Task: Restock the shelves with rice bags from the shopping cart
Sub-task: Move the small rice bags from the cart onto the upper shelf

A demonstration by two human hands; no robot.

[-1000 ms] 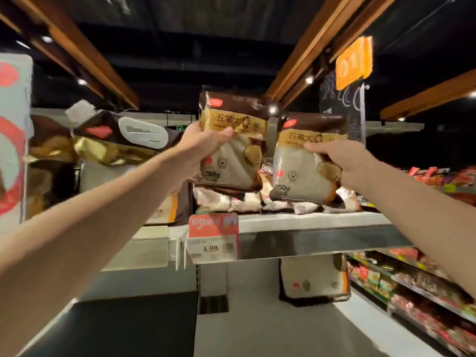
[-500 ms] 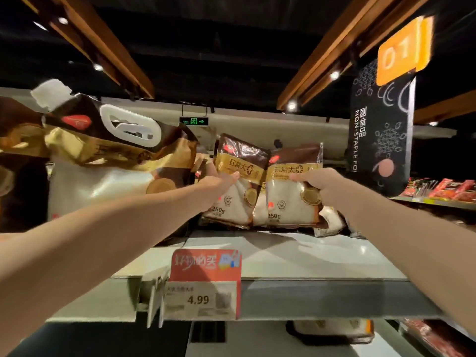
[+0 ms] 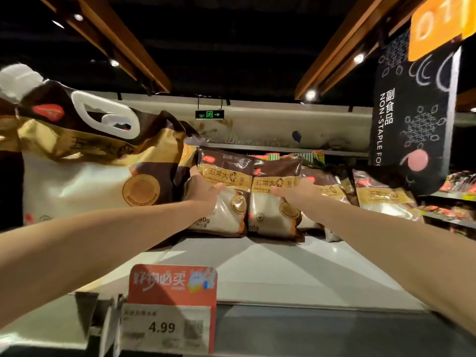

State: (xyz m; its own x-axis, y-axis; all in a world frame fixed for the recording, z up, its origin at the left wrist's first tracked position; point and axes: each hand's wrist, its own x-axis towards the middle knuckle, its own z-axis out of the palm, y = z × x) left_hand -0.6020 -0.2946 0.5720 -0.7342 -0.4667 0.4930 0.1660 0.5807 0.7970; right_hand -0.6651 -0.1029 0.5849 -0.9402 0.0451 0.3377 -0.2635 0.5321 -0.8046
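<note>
One wide grey shelf fills the lower half of the view. On its left side stands a big rice bag, brown, gold and white, with a white plastic handle at the top; it leans a little to the right. At the upper right a black banner hangs down with the words NON-STAPLE on it, and above it there is an orange sign with the number 01. At the back of the shelf, in the middle, two small rice bags stand upright side by side and touch each other, and their bottoms seem to rest on the shelf surface. The left small bag is just beside the big rice bag, and the right small bag stands next to more small bags that lean at the right end of the shelf. The left hand grips the left small bag at its left edge, with the thumb on the front face and the other fingers hidden behind the bag. The right hand grips the right small bag at its right edge, the thumb laid across the front under the gold band. On the front edge of the shelf hangs a red and white price tag that reads 4.99. Far behind, a small green exit sign hangs from the ceiling.
</note>
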